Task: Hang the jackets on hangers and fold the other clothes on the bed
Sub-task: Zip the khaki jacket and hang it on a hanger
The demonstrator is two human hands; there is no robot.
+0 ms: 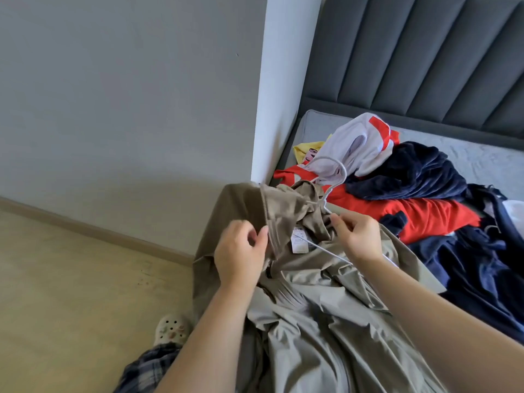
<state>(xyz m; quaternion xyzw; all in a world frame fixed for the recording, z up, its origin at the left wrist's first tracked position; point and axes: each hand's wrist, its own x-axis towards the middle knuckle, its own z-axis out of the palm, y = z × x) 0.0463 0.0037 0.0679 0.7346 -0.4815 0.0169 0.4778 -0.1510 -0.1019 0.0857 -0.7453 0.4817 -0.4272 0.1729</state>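
While the left hand [241, 251] pinched the khaki jacket [312, 321] along its zipper edge, the right hand [358, 239] pinched the white hanger [323, 249], clothes [411, 217] piled beyond it.

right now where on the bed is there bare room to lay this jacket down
Bare mattress shows only as a strip between the headboard and the navy fleece, plus a small corner by the white wall. The near side is crowded: red garment, dark clothes, the jacket and hanger. The floor on the left is bare.
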